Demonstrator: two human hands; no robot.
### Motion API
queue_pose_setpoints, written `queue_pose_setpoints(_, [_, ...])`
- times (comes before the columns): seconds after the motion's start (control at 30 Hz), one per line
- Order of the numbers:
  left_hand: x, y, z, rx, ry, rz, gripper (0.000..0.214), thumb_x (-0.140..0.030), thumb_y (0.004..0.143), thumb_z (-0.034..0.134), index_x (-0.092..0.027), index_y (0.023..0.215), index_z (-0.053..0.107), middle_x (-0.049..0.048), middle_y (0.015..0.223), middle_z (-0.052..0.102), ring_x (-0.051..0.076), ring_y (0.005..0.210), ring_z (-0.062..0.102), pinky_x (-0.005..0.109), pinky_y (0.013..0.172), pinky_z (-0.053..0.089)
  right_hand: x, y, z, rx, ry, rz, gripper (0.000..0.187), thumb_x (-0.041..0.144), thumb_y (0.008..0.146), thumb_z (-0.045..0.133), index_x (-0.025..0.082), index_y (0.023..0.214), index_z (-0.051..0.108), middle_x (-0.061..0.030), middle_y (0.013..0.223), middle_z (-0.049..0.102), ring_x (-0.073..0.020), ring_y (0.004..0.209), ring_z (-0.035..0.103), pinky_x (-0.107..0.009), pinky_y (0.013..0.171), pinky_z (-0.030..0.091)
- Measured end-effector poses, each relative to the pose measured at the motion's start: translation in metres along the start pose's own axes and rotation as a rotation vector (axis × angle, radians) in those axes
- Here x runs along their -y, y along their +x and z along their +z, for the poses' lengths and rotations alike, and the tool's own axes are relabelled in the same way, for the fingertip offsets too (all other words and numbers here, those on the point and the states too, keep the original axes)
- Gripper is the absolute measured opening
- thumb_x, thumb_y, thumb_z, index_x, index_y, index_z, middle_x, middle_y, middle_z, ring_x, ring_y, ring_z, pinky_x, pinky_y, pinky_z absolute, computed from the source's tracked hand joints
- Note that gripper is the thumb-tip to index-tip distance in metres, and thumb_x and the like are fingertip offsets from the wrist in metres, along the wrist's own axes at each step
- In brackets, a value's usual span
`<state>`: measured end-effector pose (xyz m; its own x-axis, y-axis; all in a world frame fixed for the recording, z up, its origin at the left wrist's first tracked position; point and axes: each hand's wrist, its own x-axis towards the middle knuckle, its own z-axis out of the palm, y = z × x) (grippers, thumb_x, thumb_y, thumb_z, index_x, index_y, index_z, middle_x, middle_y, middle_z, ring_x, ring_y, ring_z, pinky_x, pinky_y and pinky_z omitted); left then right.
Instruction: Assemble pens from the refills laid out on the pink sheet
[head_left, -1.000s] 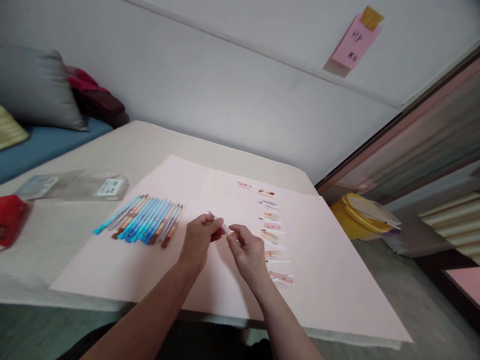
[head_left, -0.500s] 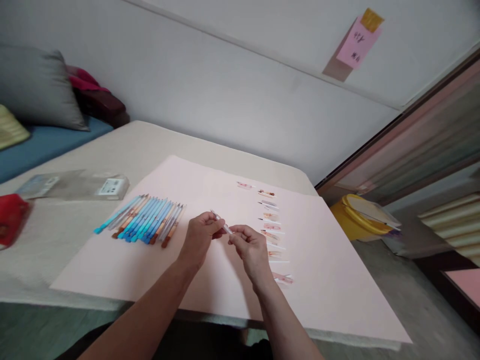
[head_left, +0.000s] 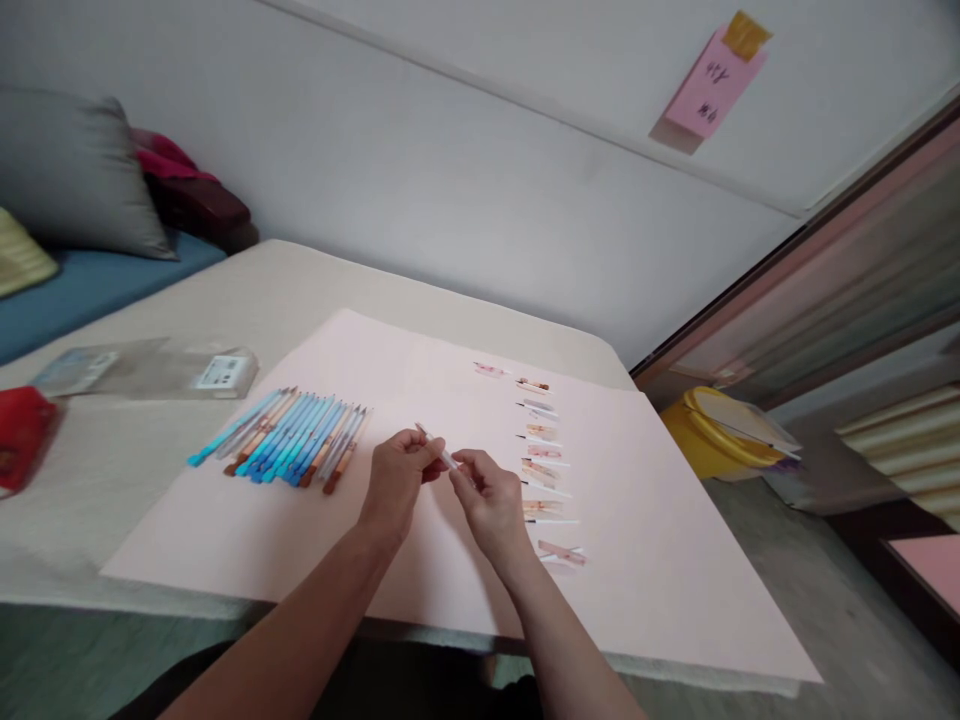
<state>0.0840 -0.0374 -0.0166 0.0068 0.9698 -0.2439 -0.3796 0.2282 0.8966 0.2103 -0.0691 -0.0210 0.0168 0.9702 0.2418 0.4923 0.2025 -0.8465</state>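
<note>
In the head view, we clamp a slim pale pen [head_left: 449, 461] above the sheet [head_left: 660, 560], its axis slanting far-left to near-right: our left hand [head_left: 396, 474] pinches the farther part, our right hand [head_left: 491, 500] the nearer.

Bare forearms [head_left: 319, 600] slant inward, left hand [head_left: 397, 472] and right hand [head_left: 491, 500] close together, both pinching.
</note>
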Motion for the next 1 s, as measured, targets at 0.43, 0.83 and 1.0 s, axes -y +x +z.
queue_pose_setpoints(0.43, [0.001,-0.002,-0.001,0.039,0.004,0.005,0.024,-0.032,0.065,0.069,-0.015,0.061,0.053,-0.0004,0.058,0.056,0.011,0.057,0.054,0.027,0.063,0.045,-0.005,-0.003,0.012,-0.097,0.144,0.057,0.019,0.028,0.079,0.060,0.018,0.095,0.064,0.0040,0.058,0.054,-0.0088,0.049,0.042,-0.021,0.050,0.035])
queue_pose_setpoints(0.83, [-0.003,0.003,-0.001,0.100,0.083,-0.008,0.030,-0.044,0.070,0.065,-0.016,0.082,0.064,0.0027,0.068,0.060,0.012,0.061,0.055,0.023,0.056,0.040,0.006,0.003,0.012,-0.132,0.685,0.414,0.019,0.024,0.066,0.067,0.012,0.080,0.068,0.0025,0.055,0.057,-0.0020,0.035,0.027,-0.019,0.036,0.016])
queue_pose_setpoints(1.0, [-0.007,0.005,-0.002,0.045,-0.008,-0.029,0.029,-0.043,0.068,0.066,-0.016,0.077,0.067,0.0022,0.070,0.058,0.010,0.063,0.051,0.020,0.054,0.037,0.004,0.004,0.012,-0.122,0.705,0.424,0.019,0.024,0.065,0.066,0.010,0.078,0.066,0.0017,0.054,0.058,-0.0018,0.034,0.026,-0.020,0.035,0.013])
